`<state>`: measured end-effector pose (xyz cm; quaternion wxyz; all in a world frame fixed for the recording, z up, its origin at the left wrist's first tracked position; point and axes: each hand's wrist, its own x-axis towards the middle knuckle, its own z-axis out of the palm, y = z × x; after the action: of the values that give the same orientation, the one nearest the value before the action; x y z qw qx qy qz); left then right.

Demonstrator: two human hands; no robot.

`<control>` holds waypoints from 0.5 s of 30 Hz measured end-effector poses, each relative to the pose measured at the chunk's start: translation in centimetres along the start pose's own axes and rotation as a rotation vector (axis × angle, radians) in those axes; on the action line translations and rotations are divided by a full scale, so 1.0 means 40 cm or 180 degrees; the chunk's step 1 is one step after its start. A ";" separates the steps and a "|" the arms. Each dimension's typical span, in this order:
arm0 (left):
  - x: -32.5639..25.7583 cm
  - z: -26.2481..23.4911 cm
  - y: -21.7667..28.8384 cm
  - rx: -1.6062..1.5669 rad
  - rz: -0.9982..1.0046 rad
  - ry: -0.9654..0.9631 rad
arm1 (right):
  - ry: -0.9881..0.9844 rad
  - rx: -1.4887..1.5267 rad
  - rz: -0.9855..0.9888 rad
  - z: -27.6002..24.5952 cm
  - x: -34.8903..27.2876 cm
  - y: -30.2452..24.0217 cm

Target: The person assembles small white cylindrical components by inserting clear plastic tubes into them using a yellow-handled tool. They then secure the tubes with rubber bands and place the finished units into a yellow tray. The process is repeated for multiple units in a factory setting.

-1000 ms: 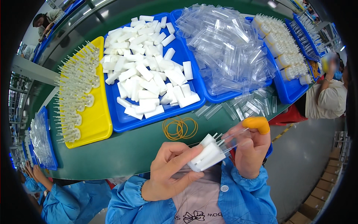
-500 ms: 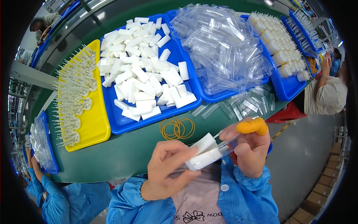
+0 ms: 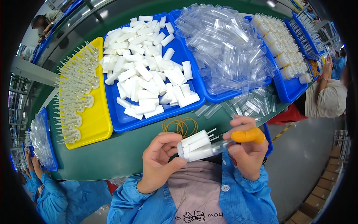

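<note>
My left hand (image 3: 160, 160) is closed around the base end of a bundle of white foam sleeves (image 3: 197, 145) on a pronged holder. Thin pale prongs (image 3: 213, 135) stick out of its far end, pointing right. My right hand (image 3: 246, 147) wears an orange finger cot (image 3: 249, 136) and pinches a clear plastic sleeve (image 3: 220, 146) at the right end of the lower foam piece. That sleeve is blurred, and how far it covers the foam I cannot tell. Both hands are above the near table edge, just this side of several rubber bands (image 3: 182, 125).
Beyond my hands, a yellow tray (image 3: 97, 128) of pronged holders, a blue tray (image 3: 119, 125) of white foam blocks and another blue tray (image 3: 220, 98) of clear sleeves stand side by side. Loose sleeves (image 3: 253, 102) lie before it. Banded bundles (image 3: 281, 52) fill a tray at right. People work on both sides.
The foam bundle has turned in my left hand, which moved slightly left and up; the prongs now show plainly. My right hand has shifted a little, still at the clear sleeve.
</note>
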<state>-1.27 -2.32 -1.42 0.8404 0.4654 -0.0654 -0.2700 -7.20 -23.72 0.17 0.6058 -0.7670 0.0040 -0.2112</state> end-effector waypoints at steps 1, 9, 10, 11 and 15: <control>-0.002 -0.002 -0.002 0.0038 0.0097 -0.0102 | -0.0031 0.0070 0.0002 0.005 -0.003 -0.005; -0.038 -0.005 -0.008 0.0393 0.0508 -0.0523 | -0.0131 0.0278 0.0054 0.035 -0.044 -0.052; -0.039 -0.004 -0.008 0.0504 0.0572 -0.0556 | -0.0082 0.0355 0.0106 0.040 -0.048 -0.050; -0.039 0.000 -0.009 0.0444 0.0546 -0.0516 | -0.0074 0.0301 0.0082 0.041 -0.049 -0.047; -0.030 0.008 -0.014 0.0189 0.0418 -0.0396 | -0.0081 0.0131 0.0031 0.038 -0.043 -0.041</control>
<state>-2.63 -2.18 -1.52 0.8364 0.4671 -0.1558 -0.2406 -8.67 -21.44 0.87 0.6225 -0.7570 -0.0042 -0.1985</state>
